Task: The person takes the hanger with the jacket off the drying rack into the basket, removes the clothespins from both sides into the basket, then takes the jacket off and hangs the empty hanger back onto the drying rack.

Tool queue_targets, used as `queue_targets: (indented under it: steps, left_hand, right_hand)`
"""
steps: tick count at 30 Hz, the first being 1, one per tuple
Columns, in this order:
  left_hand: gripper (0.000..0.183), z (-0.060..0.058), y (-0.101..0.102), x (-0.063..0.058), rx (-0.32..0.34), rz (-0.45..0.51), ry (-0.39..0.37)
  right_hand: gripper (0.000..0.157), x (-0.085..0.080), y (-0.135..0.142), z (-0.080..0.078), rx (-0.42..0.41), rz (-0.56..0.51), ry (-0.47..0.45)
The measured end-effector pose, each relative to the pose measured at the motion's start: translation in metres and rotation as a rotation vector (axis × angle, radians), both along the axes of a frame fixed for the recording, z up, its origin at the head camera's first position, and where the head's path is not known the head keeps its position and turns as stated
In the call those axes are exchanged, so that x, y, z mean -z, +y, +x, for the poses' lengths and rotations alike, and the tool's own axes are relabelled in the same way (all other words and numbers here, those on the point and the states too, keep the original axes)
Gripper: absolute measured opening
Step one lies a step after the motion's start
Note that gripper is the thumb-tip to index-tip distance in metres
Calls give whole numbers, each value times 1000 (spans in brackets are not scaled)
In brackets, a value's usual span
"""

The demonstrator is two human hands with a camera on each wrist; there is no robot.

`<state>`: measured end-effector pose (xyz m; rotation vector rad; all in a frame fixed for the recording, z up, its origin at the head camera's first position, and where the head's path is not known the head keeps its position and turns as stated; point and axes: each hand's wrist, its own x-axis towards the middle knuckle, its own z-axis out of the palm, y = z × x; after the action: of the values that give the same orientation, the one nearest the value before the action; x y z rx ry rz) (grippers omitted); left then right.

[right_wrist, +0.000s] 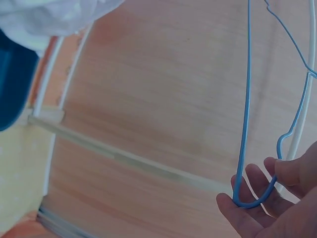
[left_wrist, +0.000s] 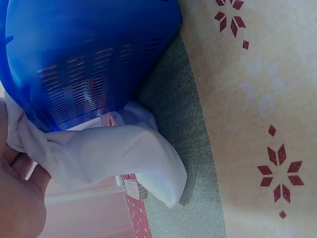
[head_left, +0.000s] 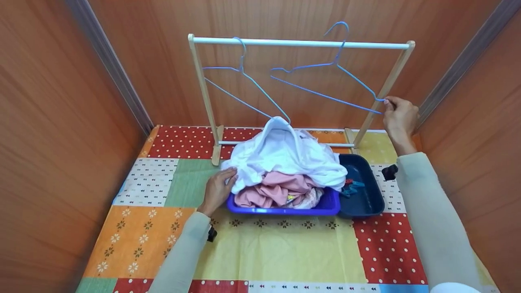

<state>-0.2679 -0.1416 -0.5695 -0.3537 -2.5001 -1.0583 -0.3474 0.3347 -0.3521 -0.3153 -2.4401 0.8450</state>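
Note:
My right hand (head_left: 401, 116) pinches the end of a blue wire hanger (head_left: 325, 96) between thumb and fingers. The hanger's hook rises above the white bar; whether it touches the bar I cannot tell. In the right wrist view, the fingers curl about the hanger's (right_wrist: 246, 99) rounded end. At the left, my left hand (head_left: 220, 187) grips the edge of a white garment (head_left: 260, 158) with a hood-like peak. The garment lies heaped over a blue slotted basket (head_left: 281, 211), and part of it hangs past the basket's side in the left wrist view.
A wooden rack (head_left: 301, 42) stands behind the basket. A second blue hanger (head_left: 260, 90) hangs from its bar. Pink cloth (head_left: 281, 189) lies in the basket. Beside it, a dark tray (head_left: 370, 203) holds clothespins (head_left: 351, 188). Wood panels (head_left: 49, 142) enclose three sides.

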Motion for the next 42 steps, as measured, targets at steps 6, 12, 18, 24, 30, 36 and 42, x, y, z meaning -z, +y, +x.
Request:
queue_targets:
  steps: [6,12,18,24,30,36,42]
  left_hand:
    - [25,1,0,1,-5,0,-14]
    - [25,1,0,1,0,9,-10]
    - [25,0,-1,2,8,12,-12]
    - [26,-3,-1,1,12,4,4]
    - [26,-2,0,1,4,13,-16]
    - [25,0,0,1,0,21,-40]
    - [27,2,-2,-3,-1,23,-62]
  right_hand:
    - [34,7,1,-5,-37,-18,-70]
    - [34,17,1,-9,-29,-46,-118]
    - [34,25,0,-11,-40,-42,-136]
    - [35,26,0,-14,-59,-23,-173]
    - [36,28,-1,-12,-96,-29,-231]
    - [38,31,-3,-3,-119,-17,-158]
    - [35,39,-13,10,-99,51,70]
